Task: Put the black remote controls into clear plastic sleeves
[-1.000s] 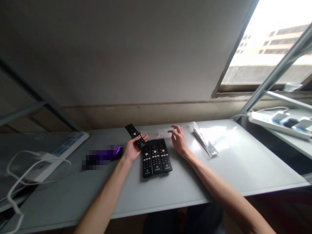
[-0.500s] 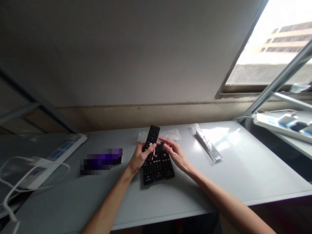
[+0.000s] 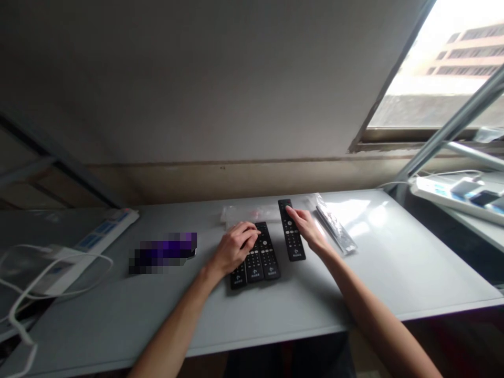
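Three black remote controls [image 3: 255, 268] lie side by side on the grey desk, their lower ends toward me. My left hand [image 3: 236, 245] is closed over the upper part of the left and middle ones, fingers curled and pressed together. Its fingertips reach the right remote of the row, and the hand hides the tops of the other two. My right hand [image 3: 309, 226] grips a separate black remote control [image 3: 293, 242] to the right of the row, thumb on its upper face. This remote stands nearly parallel to the row, with a gap between.
A bagged remote [image 3: 335, 228] lies at the right. Clear plastic bags [image 3: 271, 213] rest behind the row. To the left are a pixelated purple-black object [image 3: 163, 253] and a white power strip [image 3: 92, 252] with looping cable. The desk [image 3: 394, 273] meets a wall behind.
The remote that was in my left hand above the row is now in my right hand, farther right. My left hand has come down onto the row of remotes.
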A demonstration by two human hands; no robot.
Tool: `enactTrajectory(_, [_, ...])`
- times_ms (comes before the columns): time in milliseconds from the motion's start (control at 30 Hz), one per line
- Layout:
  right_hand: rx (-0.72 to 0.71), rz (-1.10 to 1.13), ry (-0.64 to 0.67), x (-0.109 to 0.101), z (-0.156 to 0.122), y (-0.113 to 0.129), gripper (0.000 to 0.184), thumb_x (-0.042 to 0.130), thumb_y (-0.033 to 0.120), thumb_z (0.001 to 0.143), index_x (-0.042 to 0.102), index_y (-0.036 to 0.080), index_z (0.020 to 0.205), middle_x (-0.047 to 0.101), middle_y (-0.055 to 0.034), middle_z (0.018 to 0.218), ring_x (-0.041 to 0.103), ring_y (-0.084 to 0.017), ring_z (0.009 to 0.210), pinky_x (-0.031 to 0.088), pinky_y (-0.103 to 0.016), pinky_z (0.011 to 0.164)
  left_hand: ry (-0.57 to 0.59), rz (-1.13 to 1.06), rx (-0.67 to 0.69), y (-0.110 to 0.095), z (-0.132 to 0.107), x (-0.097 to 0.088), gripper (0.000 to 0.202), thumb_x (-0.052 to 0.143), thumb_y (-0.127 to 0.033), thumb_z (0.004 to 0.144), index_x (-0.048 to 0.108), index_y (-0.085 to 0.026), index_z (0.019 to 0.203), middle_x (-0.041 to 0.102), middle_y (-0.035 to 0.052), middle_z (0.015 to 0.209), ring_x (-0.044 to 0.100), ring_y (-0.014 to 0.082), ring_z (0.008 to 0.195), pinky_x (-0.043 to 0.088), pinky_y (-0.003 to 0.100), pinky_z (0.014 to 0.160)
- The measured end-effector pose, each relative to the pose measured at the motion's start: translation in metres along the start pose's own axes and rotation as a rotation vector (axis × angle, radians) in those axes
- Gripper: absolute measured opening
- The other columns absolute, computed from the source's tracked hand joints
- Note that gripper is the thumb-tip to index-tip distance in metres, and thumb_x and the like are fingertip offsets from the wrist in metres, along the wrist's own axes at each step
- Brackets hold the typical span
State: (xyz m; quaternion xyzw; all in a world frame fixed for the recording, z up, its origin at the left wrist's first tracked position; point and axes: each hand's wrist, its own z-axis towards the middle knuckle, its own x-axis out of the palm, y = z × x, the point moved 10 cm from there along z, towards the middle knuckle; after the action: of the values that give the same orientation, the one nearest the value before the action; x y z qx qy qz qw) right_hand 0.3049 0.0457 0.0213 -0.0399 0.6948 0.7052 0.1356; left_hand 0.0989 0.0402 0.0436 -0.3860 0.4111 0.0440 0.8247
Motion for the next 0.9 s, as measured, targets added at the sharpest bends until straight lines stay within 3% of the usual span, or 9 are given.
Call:
enactTrajectory(100, [0.064, -0.366, 0.163, 0.003, 0.001, -0.02, 0.058, 0.046, 0.075, 0.095, 0.037, 0.024, 0.067, 0.032, 0.0051, 0.06, 0.028, -0.012, 0.057, 0.019, -0.03, 0.054, 0.147, 0.086, 0.008, 0.008, -0.002, 0.016, 0.042, 0.043, -0.047, 0.111, 0.068, -0.029, 0.14, 0.059, 0.006, 0.155, 0.052, 0.0255, 0.145, 0.038, 0.048, 0.123])
enactTrajectory(233, [0.078, -0.574, 0.161, 0.008, 0.0, -0.03, 0.057, 0.05, 0.068, 0.094, 0.04, 0.023, 0.06, 0.037, 0.0029, 0.054, 0.03, -0.013, 0.055, 0.02, -0.031, 0.053, 0.305, 0.121, -0.008, 0.011, -0.007, 0.034, 0.05, 0.042, -0.055, 0.11, 0.057, -0.033, 0.153, 0.044, 0.0034, 0.169, 0.037, 0.0254, 0.158, 0.024, 0.052, 0.132])
enactTrajectory(367, [0.048, -0.608, 0.203, 0.021, -0.002, -0.03, 0.061, 0.054, 0.069, 0.091, 0.039, 0.024, 0.053, 0.036, 0.0021, 0.048, 0.028, -0.013, 0.051, 0.02, -0.032, 0.052, 0.285, 0.128, -0.014, 0.009, -0.008, 0.034, 0.055, 0.051, -0.058, 0.106, 0.056, -0.033, 0.154, 0.041, 0.0043, 0.17, 0.036, 0.0264, 0.159, 0.023, 0.05, 0.133])
enactTrajectory(533, [0.023, -0.65, 0.224, 0.022, -0.001, -0.03, 0.073, 0.05, 0.081, 0.091, 0.039, 0.024, 0.047, 0.04, 0.0008, 0.044, 0.03, -0.012, 0.046, 0.024, -0.031, 0.048, 0.255, 0.143, -0.003, 0.007, -0.009, 0.032, 0.057, 0.065, -0.051, 0.1, 0.057, -0.032, 0.153, 0.043, 0.0065, 0.169, 0.037, 0.0284, 0.158, 0.024, 0.051, 0.133])
enactTrajectory(733, [-0.008, -0.709, 0.184, 0.024, 0.002, -0.035, 0.076, 0.051, 0.08, 0.093, 0.047, 0.024, 0.043, 0.051, -0.005, 0.043, 0.044, -0.016, 0.044, 0.032, -0.033, 0.052, 0.246, 0.134, -0.006, 0.005, -0.009, 0.031, 0.055, 0.069, -0.046, 0.098, 0.06, -0.031, 0.15, 0.044, 0.0073, 0.168, 0.039, 0.0288, 0.157, 0.024, 0.05, 0.133])
enactTrajectory(900, [-0.06, -0.718, 0.175, 0.028, 0.002, -0.031, 0.076, 0.049, 0.08, 0.093, 0.045, 0.024, 0.043, 0.049, -0.004, 0.043, 0.04, -0.015, 0.045, 0.029, -0.033, 0.053, 0.267, 0.167, -0.007, 0.004, -0.009, 0.034, 0.055, 0.067, -0.047, 0.099, 0.059, -0.029, 0.151, 0.043, 0.0083, 0.169, 0.037, 0.0275, 0.158, 0.023, 0.05, 0.133])
